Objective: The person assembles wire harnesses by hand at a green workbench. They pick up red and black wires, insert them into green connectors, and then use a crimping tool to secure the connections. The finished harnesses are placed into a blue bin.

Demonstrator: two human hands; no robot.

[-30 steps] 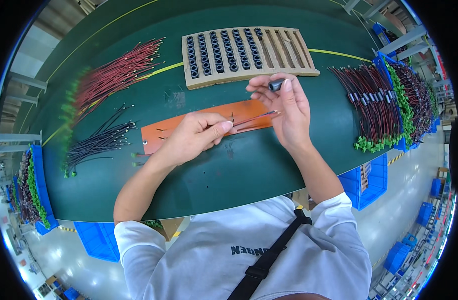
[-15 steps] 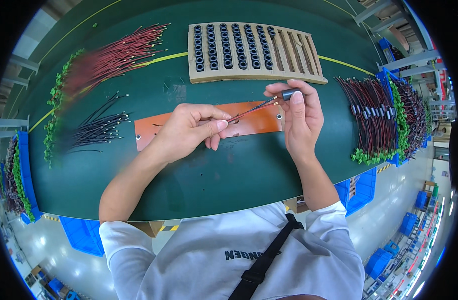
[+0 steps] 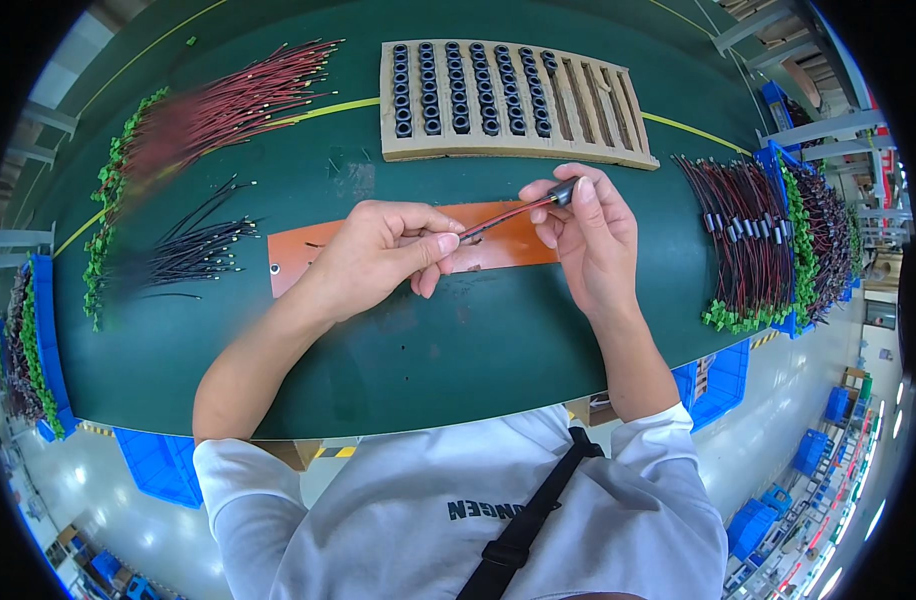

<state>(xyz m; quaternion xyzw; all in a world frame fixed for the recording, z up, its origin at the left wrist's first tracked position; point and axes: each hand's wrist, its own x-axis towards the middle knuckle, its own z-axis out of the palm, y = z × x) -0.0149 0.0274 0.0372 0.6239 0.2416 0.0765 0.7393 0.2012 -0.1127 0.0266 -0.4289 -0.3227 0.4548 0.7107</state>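
Between thumb and fingers, my left hand (image 3: 393, 245) pinches a red wire and a black wire (image 3: 508, 213) lying side by side. My right hand (image 3: 593, 220) grips a dark cylindrical ferrite core (image 3: 563, 192), tilted, and the wire ends enter its near opening. Whether they come out at the far end is hidden by my fingers. Both hands are above an orange strip (image 3: 298, 258) on the green table. Beyond them is a cardboard tray (image 3: 518, 155) with rows of upright ferrite cores in its left and middle slots.
Red wires (image 3: 248, 95) lie fanned out at the far left, black wires (image 3: 203, 250) nearer. Green connectors (image 3: 103, 220) line their left side. To the right lie wires with cores fitted (image 3: 743, 228), beside a blue bin (image 3: 778, 180). The table's front edge (image 3: 398, 433) is near my body.
The wire ends, apart from the ferrite core before, are now inside its opening. My right hand has shifted slightly left and tilted the core toward the wires; my left hand has hardly moved.
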